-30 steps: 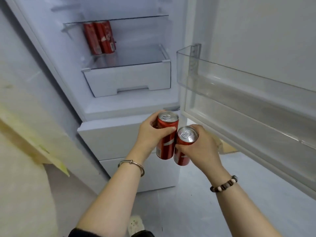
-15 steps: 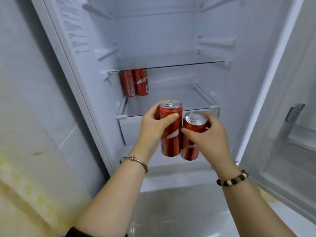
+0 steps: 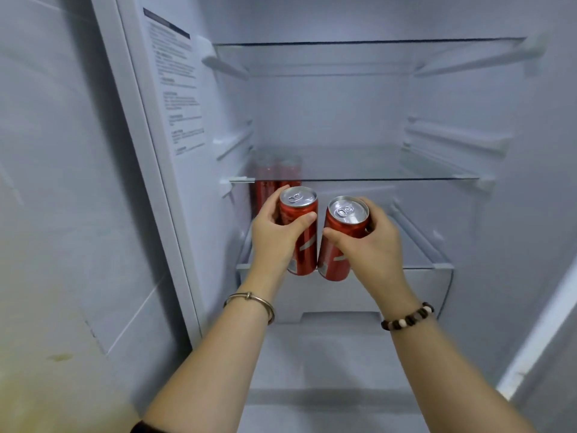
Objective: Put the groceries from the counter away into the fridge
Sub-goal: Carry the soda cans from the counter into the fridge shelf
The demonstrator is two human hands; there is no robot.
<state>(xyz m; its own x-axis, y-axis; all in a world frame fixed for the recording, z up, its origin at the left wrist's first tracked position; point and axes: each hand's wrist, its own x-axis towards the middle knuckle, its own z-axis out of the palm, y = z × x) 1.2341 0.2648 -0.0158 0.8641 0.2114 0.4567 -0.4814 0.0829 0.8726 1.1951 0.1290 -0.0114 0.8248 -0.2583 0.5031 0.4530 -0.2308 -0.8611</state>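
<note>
In front of the open fridge point(image 3: 530, 214): left hand point(image 3: 274, 242) grips one red can point(image 3: 304, 245), right hand point(image 3: 371, 248) grips another point(image 3: 335, 245), both upright, bases nearly touching.

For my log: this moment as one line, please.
left hand: grips left can | right hand: grips right can | stored cans: back left

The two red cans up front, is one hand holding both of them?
No: the left hand grips the left can and the right hand grips the right can, side by side.
</note>
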